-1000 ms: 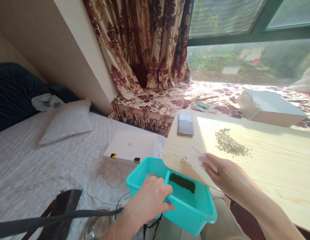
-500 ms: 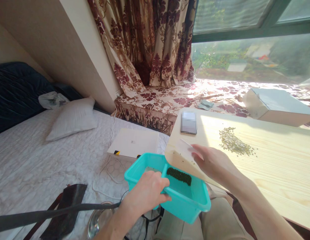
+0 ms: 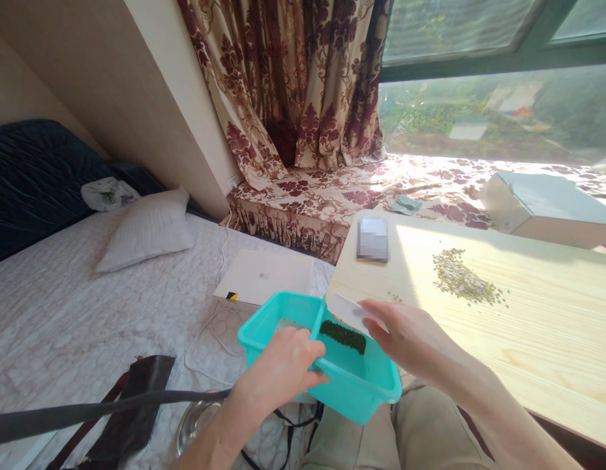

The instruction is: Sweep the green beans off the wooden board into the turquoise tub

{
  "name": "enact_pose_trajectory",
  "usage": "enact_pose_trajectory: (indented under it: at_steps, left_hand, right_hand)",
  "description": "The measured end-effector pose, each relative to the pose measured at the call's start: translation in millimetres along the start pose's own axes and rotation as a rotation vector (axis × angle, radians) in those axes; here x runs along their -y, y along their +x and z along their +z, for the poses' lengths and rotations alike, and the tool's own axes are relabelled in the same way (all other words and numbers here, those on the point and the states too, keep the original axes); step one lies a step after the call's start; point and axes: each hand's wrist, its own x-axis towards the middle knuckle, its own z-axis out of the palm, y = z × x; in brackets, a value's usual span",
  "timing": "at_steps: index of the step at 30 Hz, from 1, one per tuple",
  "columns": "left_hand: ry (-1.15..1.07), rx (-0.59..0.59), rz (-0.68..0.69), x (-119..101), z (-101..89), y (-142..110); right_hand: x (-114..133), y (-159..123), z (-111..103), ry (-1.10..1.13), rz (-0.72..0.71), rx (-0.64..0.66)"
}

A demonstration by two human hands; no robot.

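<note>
My left hand (image 3: 295, 359) grips the near rim of a turquoise two-compartment plastic tub (image 3: 349, 395) by its divider. Small dark green beans (image 3: 342, 337) lie in a strip in the tub's right compartment. In the left compartment a pale patch (image 3: 286, 324) shows, partly hidden by my hand. My right hand (image 3: 398, 329) pinches a white card (image 3: 346, 310) at the table's corner edge, just above the right compartment. Several loose beans (image 3: 394, 297) lie on the tabletop beside the card. Farther right on the table spreads a pile of pale greenish beans (image 3: 464, 277).
The wooden table (image 3: 542, 313) carries a flat pixelated object (image 3: 372, 239). Behind it, a white box (image 3: 552, 202) rests on the floral-covered ledge. On the bed lie a white flat box (image 3: 266, 275), a pillow (image 3: 149, 228) and a dark bag (image 3: 131, 411). A metal bowl (image 3: 197, 421) is lower left.
My right hand has drawn the white card left and down to the table edge over the tub. The tub, in my left hand, has shifted slightly left and up.
</note>
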Motion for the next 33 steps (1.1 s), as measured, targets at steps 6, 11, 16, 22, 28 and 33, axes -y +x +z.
enact_pose_trajectory:
  at_steps: [6,11,16,22,28,33]
  left_hand:
    - [-0.018,0.038,0.038,-10,3.6,-1]
    - [-0.016,0.041,0.084,-21,8.8,1]
    - [-0.004,0.052,0.096,-26,9.9,2]
    - [0.004,0.071,0.079,-29,6.4,2]
    - [0.003,0.079,0.073,-29,4.7,3]
    - [-0.005,0.085,0.076,-28,5.6,4]
  right_hand:
    - [-43,-34,-13,-0.017,0.144,-0.138]
    - [-57,-49,-16,-0.003,0.272,-0.059]
    - [-50,-52,-13,0.050,0.287,-0.009]
    - [-47,-40,-16,0.025,0.326,0.026]
    - [-48,-33,-12,0.013,0.285,-0.009]
    - [-48,-32,-16,0.073,0.285,-0.052]
